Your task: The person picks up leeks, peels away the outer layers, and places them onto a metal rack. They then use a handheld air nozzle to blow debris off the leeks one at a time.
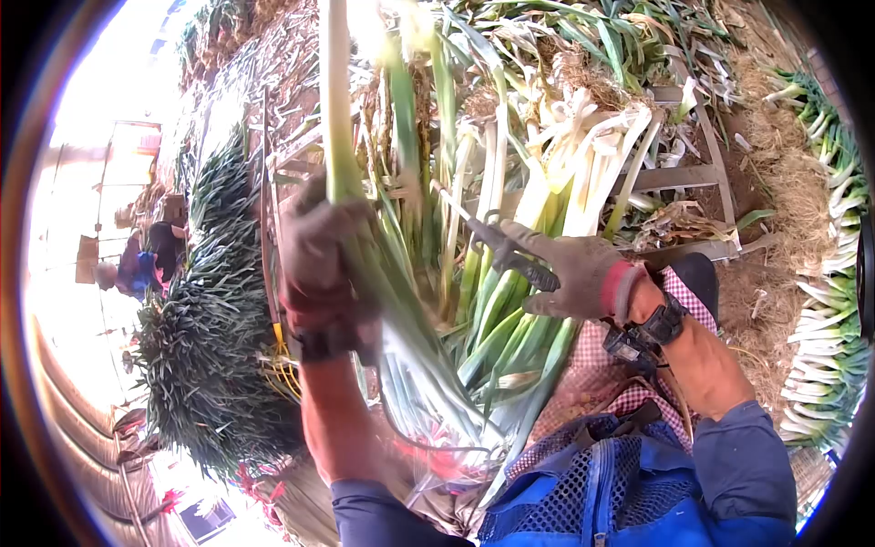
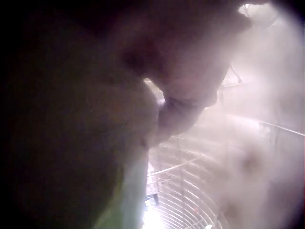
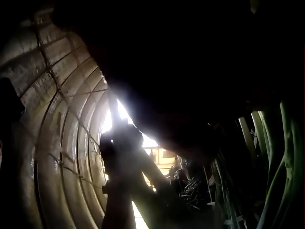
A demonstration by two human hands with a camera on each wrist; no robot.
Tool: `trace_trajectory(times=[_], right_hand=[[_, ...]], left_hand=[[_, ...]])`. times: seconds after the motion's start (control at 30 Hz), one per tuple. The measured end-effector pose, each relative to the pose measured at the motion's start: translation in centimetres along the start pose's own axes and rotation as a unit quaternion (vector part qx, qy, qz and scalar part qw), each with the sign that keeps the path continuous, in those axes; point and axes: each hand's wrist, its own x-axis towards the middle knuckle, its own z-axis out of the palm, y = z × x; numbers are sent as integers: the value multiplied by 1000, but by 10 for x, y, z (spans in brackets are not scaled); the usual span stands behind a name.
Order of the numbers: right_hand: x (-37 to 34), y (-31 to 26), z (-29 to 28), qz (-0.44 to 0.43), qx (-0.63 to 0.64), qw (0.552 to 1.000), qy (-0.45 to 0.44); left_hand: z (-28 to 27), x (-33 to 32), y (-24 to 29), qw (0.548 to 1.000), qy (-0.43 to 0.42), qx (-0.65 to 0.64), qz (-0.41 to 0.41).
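My gloved left hand (image 1: 324, 260) grips a large leek (image 1: 337, 100) in the head view. Its thick white shaft points up past the top edge, and its green leaves trail down to the right. The left wrist view is dark and blurred, with a strip of the green stalk (image 2: 126, 200) low in it. In my gloved right hand (image 1: 583, 273) is a black air blow gun (image 1: 512, 255), its thin metal nozzle aimed up and left toward the leek. A heap of leeks (image 1: 547, 201) lies just beyond and beneath this hand. Deep shadow hides most of the right hand in its wrist view.
Dark green leek tops (image 1: 210, 310) are piled along the left. A wooden frame (image 1: 711, 155) stands at the right, with peeled leaf scraps around it. Trimmed leeks (image 1: 820, 383) line the far right edge. Another person (image 1: 146, 264) is in the left background.
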Motion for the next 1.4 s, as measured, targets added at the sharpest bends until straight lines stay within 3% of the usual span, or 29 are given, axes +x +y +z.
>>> trace_trajectory(times=[0.07,0.17,0.27,0.3,0.37,0.4,0.43,0.47,0.5,0.53,0.57,0.63,0.67,0.7,0.73,0.77,0.83,0.97,1.03,1.1,1.13,1.2,1.23,1.27,1.3,1.4], right_hand=[[-1,7,5,-5,2,1000,5],[-12,8,6,-18,-3,999,36],[-31,-2,-7,83,-1,996,28],[-35,4,-2,82,-1,996,29],[-43,20,13,48,30,983,177],[-47,22,17,28,77,979,188],[-50,18,16,25,76,979,185],[-55,11,11,45,65,988,135],[-57,7,10,66,53,993,85],[-55,15,24,-10,55,990,131],[-50,18,27,-11,56,990,129],[-42,19,29,34,37,992,112],[-39,8,19,94,24,994,46],[-35,2,19,93,24,994,45],[-31,-3,19,76,27,997,-11],[-29,-7,19,60,30,996,-65],[-21,-8,31,32,13,998,-59],[-3,-5,42,37,-10,998,-41],[-3,-11,37,44,2,996,-74],[-1,-9,34,54,-3,995,-80],[-1,-8,33,64,-8,994,-86],[3,-7,30,59,-11,994,-94],[3,-8,31,51,-14,993,-102],[7,-2,43,-5,-32,997,-69],[11,-2,46,-7,-34,997,-72],[29,-13,42,16,-60,996,-69]], left_hand=[[11,19,41,991,-1,105,82],[23,49,75,992,-2,100,82],[46,67,67,992,-19,112,44],[56,66,52,980,15,194,39],[60,75,-18,989,-8,143,-26],[55,78,-69,977,-58,194,-62],[53,67,-108,958,-116,262,-29],[66,36,-110,950,-154,208,-177],[66,17,-139,934,-152,273,-173],[58,7,-164,947,-174,181,-201],[46,0,-174,953,-118,223,-168],[-20,30,-245,953,-5,303,-22],[-27,29,-223,919,86,384,18],[-33,27,-200,869,174,459,58],[-40,32,-193,845,244,476,26],[-67,49,-224,800,269,528,89],[-108,74,-271,833,196,517,-23],[-51,52,-211,857,144,495,-15],[-41,47,-209,915,129,334,-186],[-5,-7,-203,854,104,484,-160],[-10,-26,-215,854,102,483,-161],[-22,-52,-250,907,79,391,-136],[-24,-56,-254,906,80,390,-141],[-27,-58,-256,947,86,276,-138],[-29,-57,-258,975,93,158,-128],[-33,-52,-264,972,92,179,-118]])
